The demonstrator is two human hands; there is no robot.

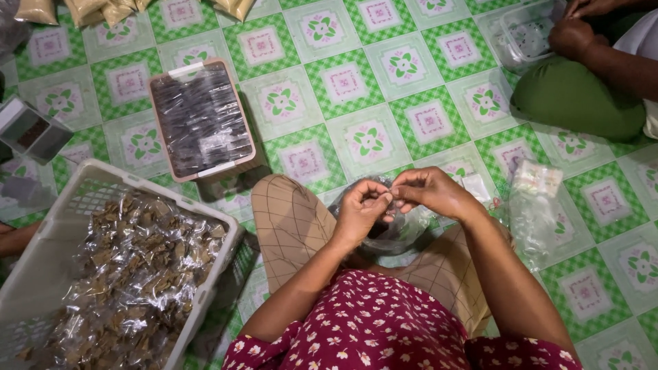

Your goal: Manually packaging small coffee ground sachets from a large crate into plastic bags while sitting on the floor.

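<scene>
Your left hand (pixel 360 209) and right hand (pixel 428 192): fingertips pinched together on a crinkled clear plastic bag (pixel 391 229) in your lap. Beside: white slatted basket (pixel 48 253) of brown packets. Beyond: pink-rimmed tray (pixel 159 130) of dark sachets. Farthest: another person's hand (pixel 572 34).

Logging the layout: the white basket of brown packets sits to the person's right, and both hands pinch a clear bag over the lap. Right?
Not quite: in the head view the basket sits to the person's left. Both hands, left and right, do pinch the clear bag over the lap.
</scene>
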